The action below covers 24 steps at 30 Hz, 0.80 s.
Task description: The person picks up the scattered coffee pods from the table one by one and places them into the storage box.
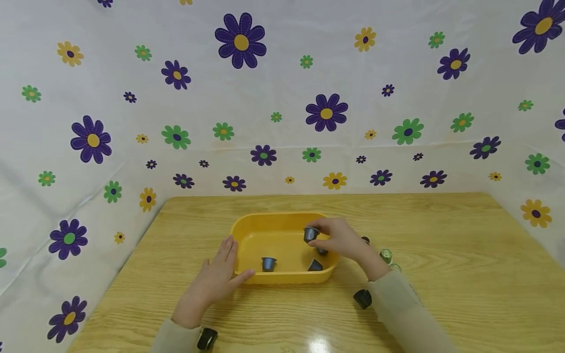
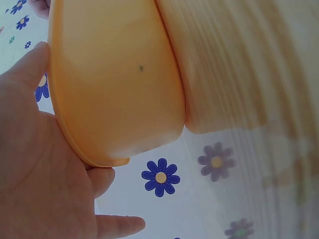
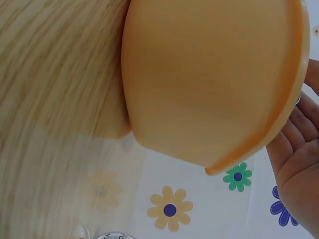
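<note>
A yellow plastic tray with rounded corners stands on the wooden table. Over its right end, my right hand pinches a dark blue-grey coffee capsule between thumb and fingers. Inside the tray, a blue-grey capsule stands near the front wall, a dark capsule lies tilted at the front right, and another capsule is partly hidden below my right hand. My left hand rests against the left rim with fingers extended. The left wrist view shows this palm beside the tray's outer wall.
Right of the tray are a black capsule, a green capsule and a dark one, with more partly behind my right forearm. Another black capsule lies by my left sleeve. A flowered cloth hangs behind the table.
</note>
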Each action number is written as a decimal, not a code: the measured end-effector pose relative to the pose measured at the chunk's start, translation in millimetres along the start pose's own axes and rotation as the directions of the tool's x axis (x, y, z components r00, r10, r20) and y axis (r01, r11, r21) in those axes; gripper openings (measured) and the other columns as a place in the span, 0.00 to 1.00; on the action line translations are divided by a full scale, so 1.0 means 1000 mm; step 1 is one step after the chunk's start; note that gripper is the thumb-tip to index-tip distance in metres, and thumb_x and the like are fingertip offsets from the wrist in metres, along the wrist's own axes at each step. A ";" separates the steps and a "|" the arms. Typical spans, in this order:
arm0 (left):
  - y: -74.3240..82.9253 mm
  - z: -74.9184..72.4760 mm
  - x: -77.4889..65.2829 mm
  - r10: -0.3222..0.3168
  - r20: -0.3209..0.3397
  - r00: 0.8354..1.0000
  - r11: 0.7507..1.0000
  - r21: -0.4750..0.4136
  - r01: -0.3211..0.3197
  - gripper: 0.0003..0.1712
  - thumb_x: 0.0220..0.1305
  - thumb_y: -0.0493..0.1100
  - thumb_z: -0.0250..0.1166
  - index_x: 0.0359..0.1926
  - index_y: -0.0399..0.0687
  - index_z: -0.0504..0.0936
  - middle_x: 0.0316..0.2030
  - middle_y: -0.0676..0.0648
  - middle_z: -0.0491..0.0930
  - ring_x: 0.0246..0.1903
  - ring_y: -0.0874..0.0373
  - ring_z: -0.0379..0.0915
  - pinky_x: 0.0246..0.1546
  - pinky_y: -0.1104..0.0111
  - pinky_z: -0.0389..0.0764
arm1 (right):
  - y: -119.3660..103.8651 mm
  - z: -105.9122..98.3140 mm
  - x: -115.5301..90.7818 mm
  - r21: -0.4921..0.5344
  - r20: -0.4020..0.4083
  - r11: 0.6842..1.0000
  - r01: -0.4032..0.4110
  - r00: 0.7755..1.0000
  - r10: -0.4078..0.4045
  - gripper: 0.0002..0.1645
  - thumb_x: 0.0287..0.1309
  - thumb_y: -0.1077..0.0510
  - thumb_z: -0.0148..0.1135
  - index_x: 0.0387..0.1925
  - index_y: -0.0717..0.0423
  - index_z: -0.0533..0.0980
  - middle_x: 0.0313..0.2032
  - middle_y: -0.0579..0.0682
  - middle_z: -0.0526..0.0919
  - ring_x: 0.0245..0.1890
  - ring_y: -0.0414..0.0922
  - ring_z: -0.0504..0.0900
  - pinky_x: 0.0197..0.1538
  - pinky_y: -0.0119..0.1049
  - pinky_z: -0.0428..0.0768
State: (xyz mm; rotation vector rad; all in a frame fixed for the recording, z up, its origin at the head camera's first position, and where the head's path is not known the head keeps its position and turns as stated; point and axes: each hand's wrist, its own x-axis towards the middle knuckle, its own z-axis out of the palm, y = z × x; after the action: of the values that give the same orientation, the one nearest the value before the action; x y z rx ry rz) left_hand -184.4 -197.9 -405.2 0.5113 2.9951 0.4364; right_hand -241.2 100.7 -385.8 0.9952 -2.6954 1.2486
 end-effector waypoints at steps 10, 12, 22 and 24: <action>0.000 0.000 0.000 0.001 -0.006 1.000 1.000 0.004 -0.001 0.53 0.57 0.71 0.40 0.65 0.30 0.44 0.66 0.36 0.38 0.65 0.45 0.34 0.51 0.38 0.51 | 0.000 0.007 0.005 0.014 0.027 1.000 0.014 1.000 -0.014 0.20 0.49 0.60 0.64 0.46 0.62 0.74 0.41 0.53 0.79 0.47 0.49 0.76 0.49 0.40 0.71; 0.000 0.000 0.000 0.001 -0.007 1.000 1.000 0.004 -0.001 0.53 0.57 0.71 0.41 0.65 0.30 0.44 0.66 0.36 0.38 0.65 0.45 0.34 0.51 0.38 0.51 | 0.000 0.008 0.005 0.018 0.030 1.000 0.010 1.000 -0.010 0.20 0.49 0.60 0.64 0.46 0.62 0.74 0.41 0.52 0.79 0.47 0.48 0.76 0.49 0.39 0.71; 0.000 0.001 -0.001 0.012 -0.015 1.000 1.000 0.001 -0.012 0.52 0.58 0.70 0.41 0.65 0.30 0.45 0.66 0.36 0.38 0.65 0.45 0.33 0.50 0.37 0.51 | -0.005 0.012 0.006 0.007 0.048 1.000 0.016 0.999 -0.016 0.23 0.51 0.58 0.63 0.48 0.65 0.72 0.46 0.57 0.77 0.48 0.49 0.75 0.51 0.39 0.70; -0.001 0.001 -0.001 0.016 -0.017 1.000 1.000 0.006 -0.015 0.53 0.58 0.71 0.40 0.65 0.30 0.45 0.66 0.36 0.38 0.65 0.45 0.34 0.50 0.37 0.51 | -0.006 0.012 0.006 0.005 0.047 1.000 0.017 0.999 -0.018 0.23 0.50 0.58 0.63 0.48 0.66 0.72 0.46 0.57 0.77 0.48 0.49 0.75 0.51 0.39 0.70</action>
State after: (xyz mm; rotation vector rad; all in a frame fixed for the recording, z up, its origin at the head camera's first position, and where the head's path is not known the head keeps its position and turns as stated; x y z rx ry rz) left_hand -183.9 -198.4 -406.5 0.5343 3.0118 0.4359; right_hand -239.9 86.1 -388.2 1.0599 -2.7135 1.2447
